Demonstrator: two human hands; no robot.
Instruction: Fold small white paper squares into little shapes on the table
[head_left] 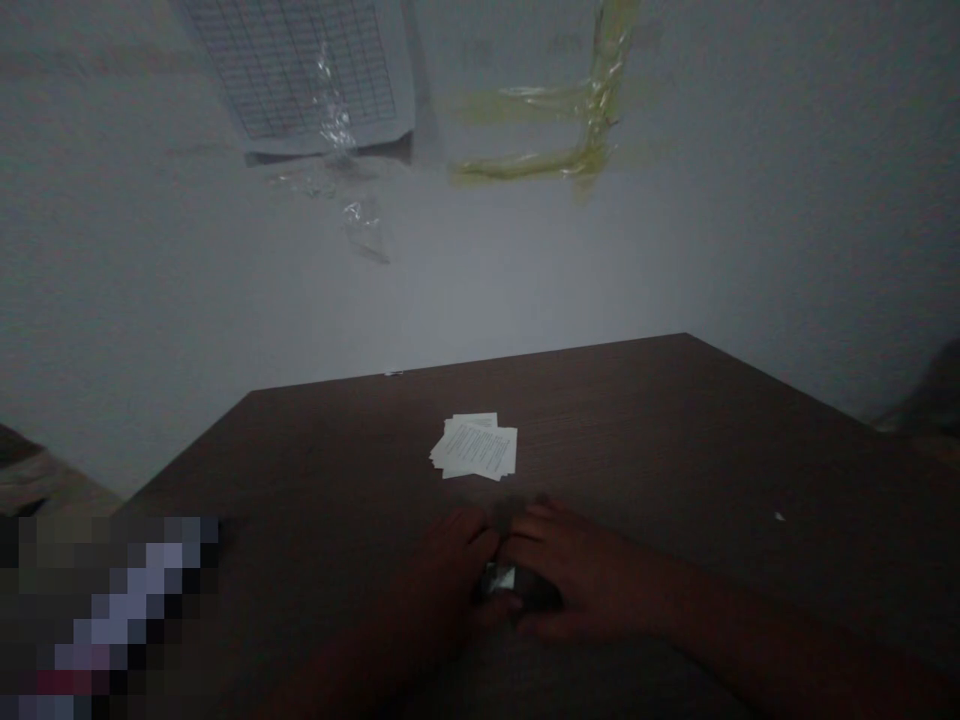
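Observation:
On the dark brown table, my left hand (455,572) and my right hand (581,568) meet close to the near side, fingers curled in toward each other. Between them shows a small pale, shiny piece (502,578) beside a dark area; dim light and my fingers hide what it is. Just beyond my fingertips lies a loose, fanned pile of white paper slips (480,449) with printed lines of text, touched by neither hand.
The table (637,420) stands against a pale wall (525,270). A printed grid sheet (307,70) and yellowed tape (525,165) are stuck on the wall. A tiny white scrap (779,516) lies at right. The lower left corner is blurred into blocks.

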